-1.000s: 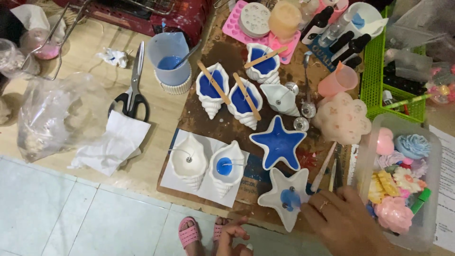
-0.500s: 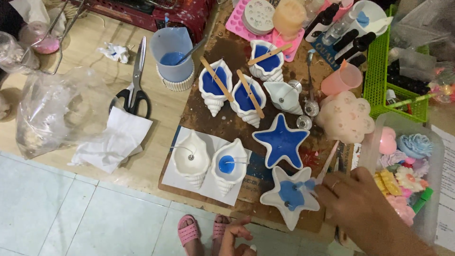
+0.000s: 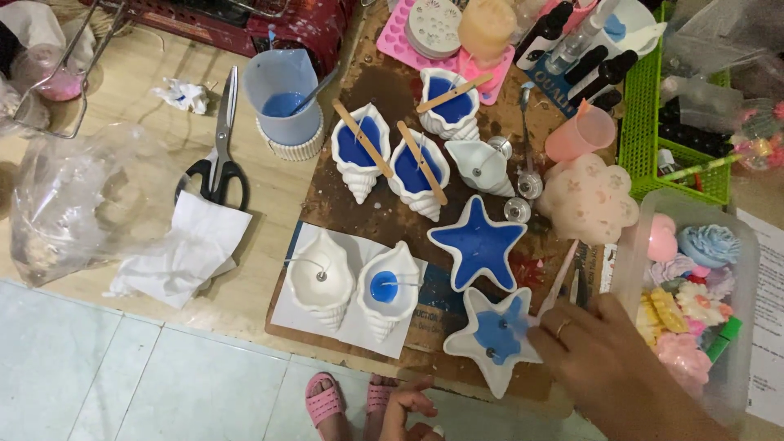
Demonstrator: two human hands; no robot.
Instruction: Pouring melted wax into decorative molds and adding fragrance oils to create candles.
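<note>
My right hand [image 3: 608, 363] is at the lower right, its fingertips gripping the right arm of a white star-shaped dish [image 3: 469, 347] with a blue pool and two wick tabs inside. Just above it lies a second star dish [image 3: 478, 245] filled with blue. My left hand [image 3: 408, 408] hangs at the bottom edge near my feet, fingers loosely apart and holding nothing. To the left, on white paper, sit an empty shell dish [image 3: 320, 282] with a wick and a shell dish [image 3: 384, 290] holding a little blue.
Three blue-filled shell dishes [image 3: 418, 171] with wooden sticks stand on the brown board. A jug [image 3: 284, 94] of blue liquid, scissors [image 3: 216, 155], a plastic bag [image 3: 82, 204] and tissue [image 3: 184, 249] lie left. Right: green basket [image 3: 645, 106], pink cup [image 3: 580, 135], clear tub [image 3: 739, 269] of flower shapes.
My right hand has closed on the lower star dish and shifted it. The blue inside it has spread from a small spot to a wider pool. My left hand has stayed put.
</note>
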